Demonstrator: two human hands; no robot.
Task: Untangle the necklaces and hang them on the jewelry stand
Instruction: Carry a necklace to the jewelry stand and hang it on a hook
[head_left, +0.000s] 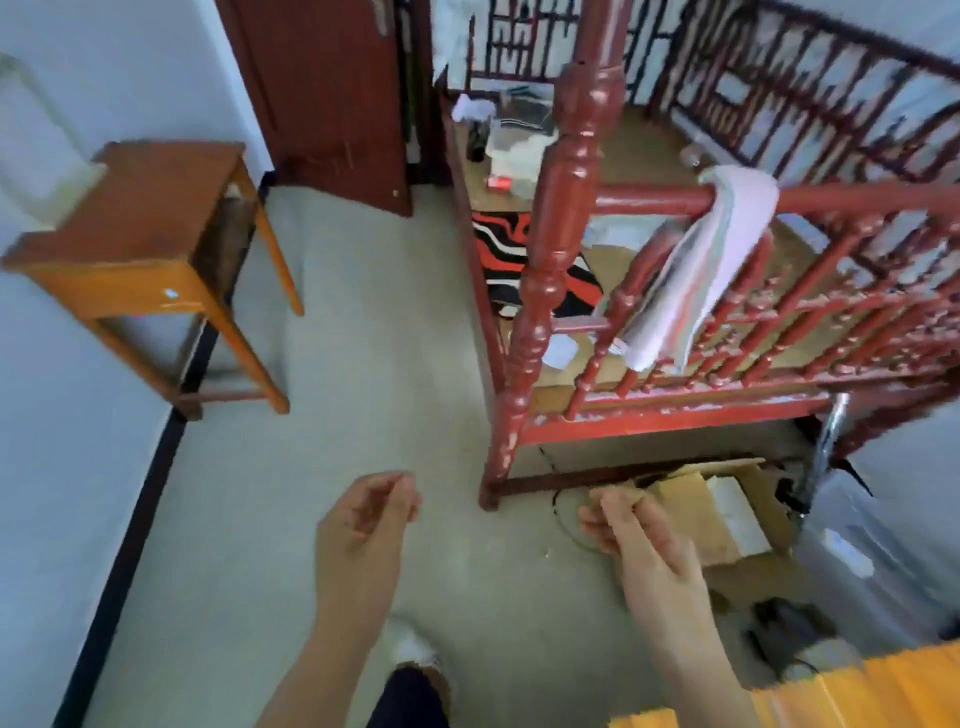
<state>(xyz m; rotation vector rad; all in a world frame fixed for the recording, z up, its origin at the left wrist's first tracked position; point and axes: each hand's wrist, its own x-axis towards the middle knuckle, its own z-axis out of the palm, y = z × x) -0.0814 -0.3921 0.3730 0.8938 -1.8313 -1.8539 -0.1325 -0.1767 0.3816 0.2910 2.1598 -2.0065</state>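
Left hand (363, 525) and right hand (636, 535) over the floor (337, 389), both loosely curled
blur hides whether either pinches a necklace; red bed frame (540, 270) beyond the right hand; cardboard box (691, 501) just past it

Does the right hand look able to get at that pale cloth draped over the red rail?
Probably yes. The cloth hangs down the near side of the rail, and nothing stands between it and the right hand, though a forward reach seems needed.
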